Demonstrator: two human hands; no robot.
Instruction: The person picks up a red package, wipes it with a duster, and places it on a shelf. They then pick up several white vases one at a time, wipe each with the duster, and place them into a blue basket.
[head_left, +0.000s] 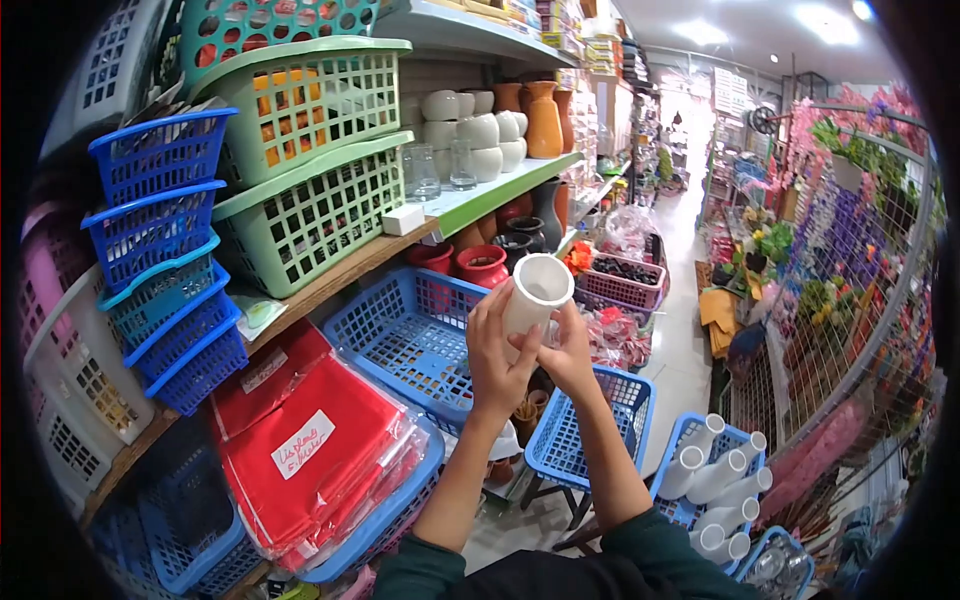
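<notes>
Both hands hold a white vase (525, 312) in front of me, its round open mouth tilted up toward the camera. My left hand (491, 345) wraps the vase's left side with its fingers. Against the right side and lower front presses my right hand (567, 352). The vase's lower end is hidden behind the fingers. Below the hands is a blue basket (558, 442) on a dark stand. To the lower right, several similar white vases (730, 465) lie in another blue basket (672, 512).
Shelves on the left carry green baskets (310, 205), stacked small blue baskets (160, 245), glasses (463, 165) and an orange vase (543, 120). Red packets (335, 420) and a wide blue basket (400, 335) sit lower. A wire rack (850, 330) with artificial flowers borders the aisle (680, 260).
</notes>
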